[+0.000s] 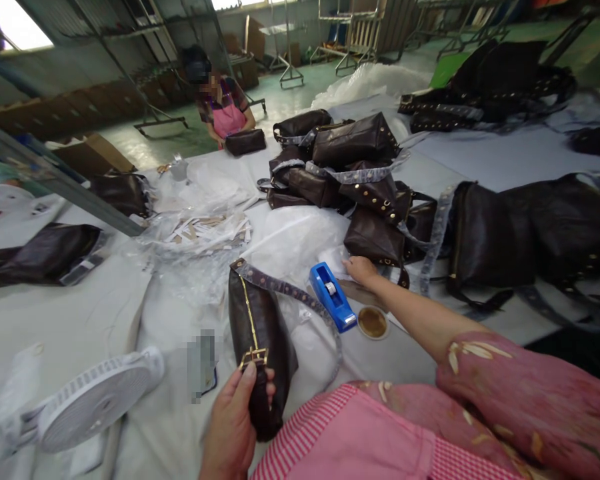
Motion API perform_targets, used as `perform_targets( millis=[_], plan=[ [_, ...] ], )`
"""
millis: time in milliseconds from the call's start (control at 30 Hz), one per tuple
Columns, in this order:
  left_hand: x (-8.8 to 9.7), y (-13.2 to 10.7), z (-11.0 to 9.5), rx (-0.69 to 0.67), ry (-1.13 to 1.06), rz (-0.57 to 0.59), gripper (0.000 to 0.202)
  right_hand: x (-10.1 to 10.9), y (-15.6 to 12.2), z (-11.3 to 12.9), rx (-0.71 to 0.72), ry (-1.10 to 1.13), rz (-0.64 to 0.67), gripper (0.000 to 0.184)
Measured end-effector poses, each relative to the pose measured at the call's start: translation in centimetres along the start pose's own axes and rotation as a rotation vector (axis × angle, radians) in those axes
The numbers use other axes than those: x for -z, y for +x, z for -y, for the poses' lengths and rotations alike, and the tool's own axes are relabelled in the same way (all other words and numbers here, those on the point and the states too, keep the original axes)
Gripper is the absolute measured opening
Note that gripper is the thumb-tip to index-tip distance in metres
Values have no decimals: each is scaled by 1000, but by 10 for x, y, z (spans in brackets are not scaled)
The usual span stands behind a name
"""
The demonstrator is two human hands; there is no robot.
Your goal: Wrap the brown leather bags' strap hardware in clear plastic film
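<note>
My left hand [235, 423] is closed round the near end of a dark brown leather bag [260, 333] that lies on the white table, thumb by its gold buckle. The bag's strap is wrapped in clear film. My right hand [361, 269] reaches out across the table, just right of a blue tape dispenser [333, 296]. Its fingers rest on a piece of white paper or plastic [336, 259] beside the pile of brown bags [360, 173]; whether they pinch it is not clear.
A small round lid [373, 322] lies under my right forearm. A white fan [93, 400] lies at the near left. Loose plastic bags and paper tags [205, 230] cover the table's middle. More dark bags [530, 233] lie at right. Another person [223, 107] works at the far edge.
</note>
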State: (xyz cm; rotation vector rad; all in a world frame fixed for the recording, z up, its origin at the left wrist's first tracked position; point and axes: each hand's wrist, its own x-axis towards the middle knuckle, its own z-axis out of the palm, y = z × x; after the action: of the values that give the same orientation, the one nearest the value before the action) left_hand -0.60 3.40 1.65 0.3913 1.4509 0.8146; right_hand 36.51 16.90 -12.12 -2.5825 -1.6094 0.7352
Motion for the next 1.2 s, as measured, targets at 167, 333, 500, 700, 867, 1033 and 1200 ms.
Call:
perform_targets(
  millis=[167,333,500,700,867,1033,1200],
  plan=[
    [9,0,2,-28,-70,21,44,-13,-71,-26,181,-61,-1,38],
    [12,2,4,-21,-108,17,45,-70,-150,-85,489,-245,-110,35],
    [7,1,6,-64,-76,35,44,-117,-162,-125,520,-389,-199,50],
    [8,-5,5,-65,-75,38,44,-93,-148,-116,565,-123,-198,27],
    [12,-11,4,-151,-121,2,41,-42,-148,-53,567,167,-294,34],
    [12,-17,1,-215,-171,-56,41,-58,-151,35,968,-59,2,24],
    [20,-20,4,-206,-184,-67,38,-120,-135,77,1041,-361,193,20]
  ],
)
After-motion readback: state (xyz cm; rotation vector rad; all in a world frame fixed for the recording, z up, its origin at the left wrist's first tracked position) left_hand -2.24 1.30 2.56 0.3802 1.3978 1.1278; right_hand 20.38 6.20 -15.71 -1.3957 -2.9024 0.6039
